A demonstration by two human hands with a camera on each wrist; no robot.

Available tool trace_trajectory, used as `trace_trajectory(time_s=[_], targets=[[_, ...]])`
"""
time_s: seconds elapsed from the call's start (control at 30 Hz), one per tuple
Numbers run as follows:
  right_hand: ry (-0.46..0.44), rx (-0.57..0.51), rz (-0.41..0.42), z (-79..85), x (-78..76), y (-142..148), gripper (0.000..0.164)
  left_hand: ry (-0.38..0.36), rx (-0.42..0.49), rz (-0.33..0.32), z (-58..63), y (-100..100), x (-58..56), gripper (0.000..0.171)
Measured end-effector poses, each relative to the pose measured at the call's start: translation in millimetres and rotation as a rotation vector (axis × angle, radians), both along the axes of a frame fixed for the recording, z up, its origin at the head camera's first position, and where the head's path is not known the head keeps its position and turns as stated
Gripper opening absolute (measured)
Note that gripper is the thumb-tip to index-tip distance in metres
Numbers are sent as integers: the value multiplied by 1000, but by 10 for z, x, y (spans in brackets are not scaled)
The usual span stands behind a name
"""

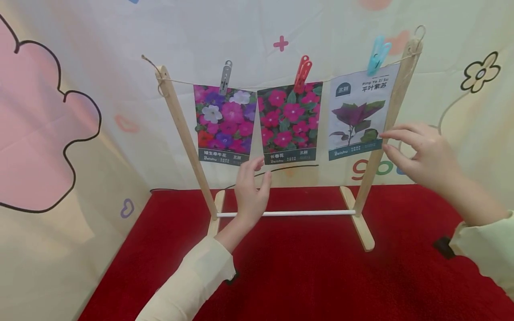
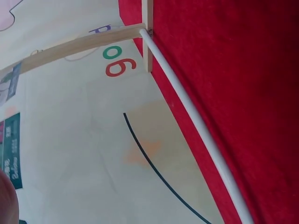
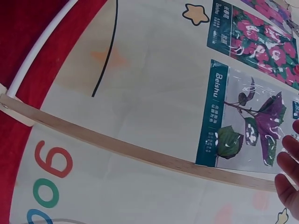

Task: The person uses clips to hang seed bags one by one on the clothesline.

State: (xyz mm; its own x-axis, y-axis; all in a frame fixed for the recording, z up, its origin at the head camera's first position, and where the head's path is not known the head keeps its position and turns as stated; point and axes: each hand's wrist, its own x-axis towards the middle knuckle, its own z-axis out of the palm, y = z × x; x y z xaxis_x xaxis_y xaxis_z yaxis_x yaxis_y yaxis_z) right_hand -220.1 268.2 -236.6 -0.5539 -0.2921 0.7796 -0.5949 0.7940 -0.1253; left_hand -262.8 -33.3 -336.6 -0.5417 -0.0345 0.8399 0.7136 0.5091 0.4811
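Observation:
Three seed packets hang from a string on a wooden stand, each under a clothespin. The left packet [image 1: 226, 118] shows mixed petunia-like flowers under a grey clothespin [image 1: 225, 77]. The middle packet [image 1: 290, 122] has pink flowers and a red clothespin [image 1: 302, 75]. On the right, a packet with a purple-leaved plant [image 1: 357, 113] hangs under a light blue clothespin [image 1: 378, 56]. My left hand [image 1: 252, 189], fingers loosely bent, is just below the gap between the left and middle packets. Thumb and fingers apart, my right hand [image 1: 423, 154] is at the right packet's lower right edge.
The stand's left post [image 1: 182, 133] and right post [image 1: 401, 89] hold the string, with a white rod [image 1: 309, 213] joining them low down. Red cloth [image 1: 297, 267] lies beneath. Behind hangs a pale printed curtain [image 1: 168, 26].

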Motion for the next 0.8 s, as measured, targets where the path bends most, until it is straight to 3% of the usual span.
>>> trace_trajectory(time_s=[0.17,0.33,0.8], targets=[[11,12,-6,-93,-5,33,26,-53,27,5,-80,-82,1,31],[-37,-2,-13,-238,-16,59,24,-80,36,10,-183,-153,1,32],[-167,-55,-55,-555,-50,149,24,-179,18,118,-476,-420,8,29]])
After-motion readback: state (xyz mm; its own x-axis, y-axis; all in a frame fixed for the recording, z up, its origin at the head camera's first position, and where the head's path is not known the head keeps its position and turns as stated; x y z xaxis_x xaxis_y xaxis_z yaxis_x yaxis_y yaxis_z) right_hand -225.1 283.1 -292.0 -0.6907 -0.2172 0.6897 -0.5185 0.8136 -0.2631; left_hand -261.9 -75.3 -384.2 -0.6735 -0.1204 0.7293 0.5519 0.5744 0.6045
